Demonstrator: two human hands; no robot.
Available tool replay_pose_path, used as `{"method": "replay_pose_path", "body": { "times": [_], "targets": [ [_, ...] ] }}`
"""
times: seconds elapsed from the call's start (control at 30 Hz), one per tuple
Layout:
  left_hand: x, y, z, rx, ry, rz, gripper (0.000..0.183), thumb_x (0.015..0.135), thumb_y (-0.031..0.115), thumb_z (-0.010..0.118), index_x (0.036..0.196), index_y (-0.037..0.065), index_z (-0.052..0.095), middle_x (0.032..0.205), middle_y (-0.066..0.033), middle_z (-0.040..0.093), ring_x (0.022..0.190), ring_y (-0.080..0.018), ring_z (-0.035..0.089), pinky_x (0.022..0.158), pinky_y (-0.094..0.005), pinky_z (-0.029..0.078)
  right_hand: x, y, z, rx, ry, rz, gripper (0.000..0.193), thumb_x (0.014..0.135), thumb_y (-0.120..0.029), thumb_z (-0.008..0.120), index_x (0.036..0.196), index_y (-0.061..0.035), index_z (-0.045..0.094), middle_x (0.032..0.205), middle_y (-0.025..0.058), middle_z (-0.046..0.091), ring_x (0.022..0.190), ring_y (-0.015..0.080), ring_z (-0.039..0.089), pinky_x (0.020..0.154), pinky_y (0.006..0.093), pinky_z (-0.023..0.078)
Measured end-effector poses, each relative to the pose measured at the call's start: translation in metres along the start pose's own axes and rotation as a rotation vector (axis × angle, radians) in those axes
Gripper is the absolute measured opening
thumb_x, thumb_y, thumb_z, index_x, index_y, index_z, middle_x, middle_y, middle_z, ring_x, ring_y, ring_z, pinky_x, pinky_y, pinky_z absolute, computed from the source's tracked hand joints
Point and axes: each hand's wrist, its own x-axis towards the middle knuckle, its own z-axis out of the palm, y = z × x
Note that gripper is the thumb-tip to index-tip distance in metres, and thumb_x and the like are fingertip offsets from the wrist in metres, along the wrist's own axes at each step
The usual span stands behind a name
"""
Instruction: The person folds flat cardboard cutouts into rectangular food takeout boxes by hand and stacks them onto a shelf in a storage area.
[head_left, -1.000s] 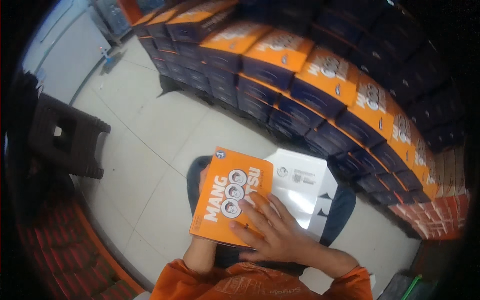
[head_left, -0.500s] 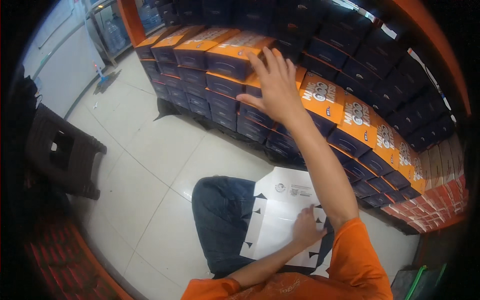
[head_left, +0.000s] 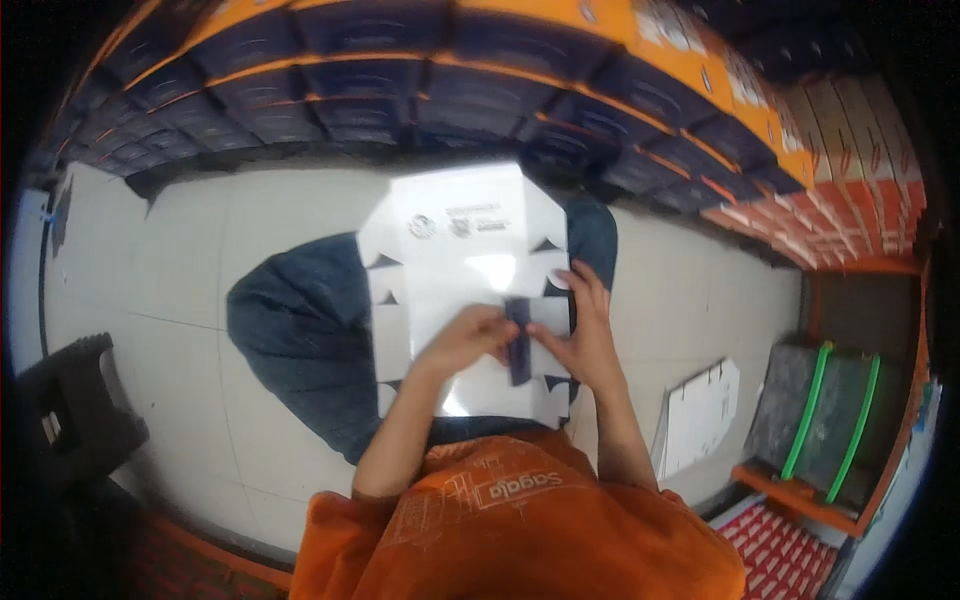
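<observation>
A flat white cardboard box blank (head_left: pixel 440 300) lies across my lap, with notched sides and small printing near its far end. Its right side flap is folded inward, showing a dark navy strip (head_left: pixel 518 350) on the outer face. My left hand (head_left: pixel 465 342) reaches over the blank, its fingers bent and pinching the strip's left edge. From the right, my right hand (head_left: pixel 588 335) grips the folded flap, thumb against the strip and fingers along the blank's right edge. Some of the left fingertips are blurred.
Stacked orange and navy boxes (head_left: pixel 365 85) form a wall ahead, with red and white boxes (head_left: pixel 860 225) at right. Flat white blanks (head_left: pixel 697 415) lie on the floor to the right, near a shelf with green straps (head_left: pixel 808 410). A dark stool (head_left: pixel 85 405) stands at left.
My left hand has come down from the stacked boxes to the blank. Both hands now work at its right flap, which is folded in. The view has tilted down and turned right.
</observation>
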Motion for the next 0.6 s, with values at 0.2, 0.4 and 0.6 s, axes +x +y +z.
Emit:
{"method": "replay_pose_path", "body": {
  "times": [0.2,0.4,0.6],
  "targets": [
    [-0.018,0.031,0.032,-0.177,-0.019,0.123,0.023,0.1,0.02,0.051,0.106,0.0,0.061,0.092,-0.0046,0.065,0.075,-0.011,0.063,0.065,-0.0238,0.053,-0.029,-0.002,-0.03,0.49,0.03,0.106,0.069,0.069,-0.013,0.083,0.129,-0.0097,0.051,0.128,0.0167,0.05,0.106,0.0285,0.053,0.092,0.038,0.044],
    [-0.029,0.053,0.054,-0.278,0.519,-0.035,0.039,0.102,0.036,0.047,0.104,0.0,0.062,0.088,-0.0033,0.064,0.075,-0.0098,0.056,0.066,-0.0239,0.044,-0.04,0.041,-0.02,0.304,-0.057,0.464,0.061,0.071,-0.015,0.084,0.124,-0.0064,0.054,0.104,0.0076,0.059,0.075,0.0178,0.058,0.068,0.0299,0.049],
    [-0.016,0.035,0.055,0.462,0.259,0.127,0.045,0.1,0.041,0.049,0.099,-0.002,0.063,0.08,-0.001,0.062,0.068,-0.0089,0.054,0.057,-0.0263,0.042,-0.034,-0.022,-0.038,0.475,-0.077,0.108,0.042,0.08,-0.013,0.076,0.114,-0.0072,0.053,0.089,0.0058,0.054,0.064,0.0128,0.053,0.055,0.0274,0.044]
  ]
}}
